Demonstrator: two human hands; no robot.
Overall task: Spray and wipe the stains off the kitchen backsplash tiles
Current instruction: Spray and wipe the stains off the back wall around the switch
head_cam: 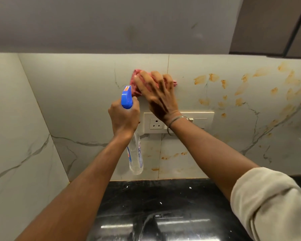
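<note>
My right hand [157, 94] presses a pink cloth [135, 84] flat against the white marble-look backsplash tiles [87, 101], just left of a vertical grout line and above the socket plate. My left hand [123, 117] grips a clear spray bottle [135, 153] by its neck, its blue trigger head [126, 97] pointing up beside the cloth. Orange-brown stains [222, 84] are smeared over the tile to the right of my right hand. More faint stains [172, 156] lie below the socket plate.
A cream socket and switch plate [203, 119] is mounted on the wall under my right wrist. A glossy black countertop [146, 206] runs below the tiles. A side wall [16, 127] closes the corner on the left. Cabinet undersides [111, 23] hang overhead.
</note>
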